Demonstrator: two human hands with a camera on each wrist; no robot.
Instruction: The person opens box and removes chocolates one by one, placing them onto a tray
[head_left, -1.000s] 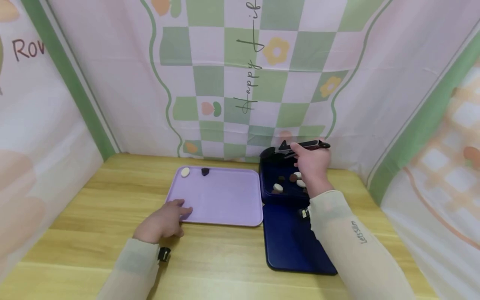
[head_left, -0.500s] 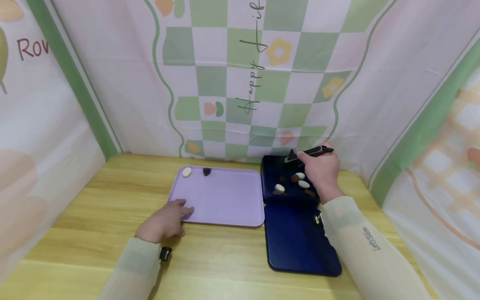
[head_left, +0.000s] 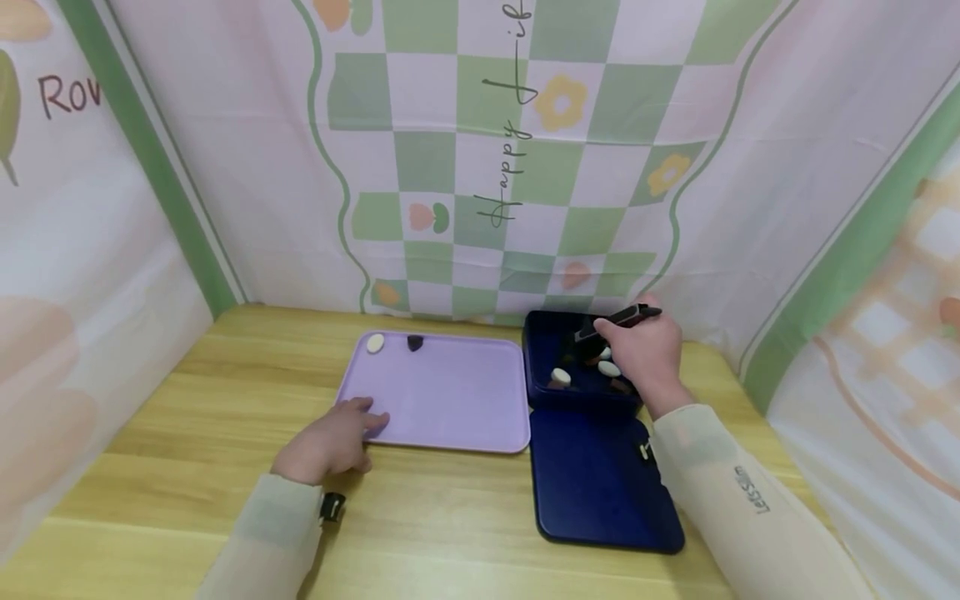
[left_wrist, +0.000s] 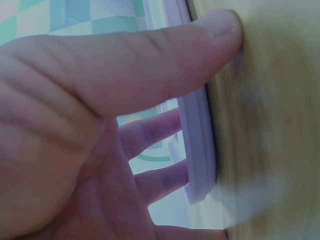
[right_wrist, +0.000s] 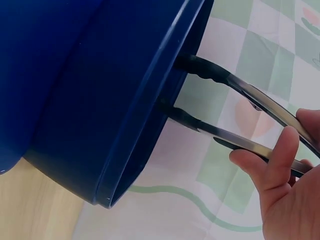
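My right hand (head_left: 651, 354) grips a pair of black and steel tongs (right_wrist: 270, 104). Their dark tips reach down inside a deep blue box (head_left: 581, 405) and stand apart from each other in the right wrist view. White oval pieces (head_left: 561, 377) and brown pieces (head_left: 621, 385) lie in the box, some hidden by the tongs and hand. My left hand (head_left: 330, 442) rests at the near left corner of a lilac tray (head_left: 450, 400), fingers over the rim and thumb (left_wrist: 165, 65) outside it. On the tray's far left lie a white oval piece (head_left: 375, 342) and a dark piece (head_left: 415, 342).
A flat blue lid (head_left: 592, 492) lies on the wooden table (head_left: 420, 525) in front of the box, right of the tray. Behind the table hangs a checked curtain (head_left: 480, 150), close to the box's far side. More patterned cloth hangs at both sides.
The tongs, first above the box's far left corner, have swung right and been lowered among the pieces. My right hand has shifted slightly right and nearer. The left hand stays on the tray.
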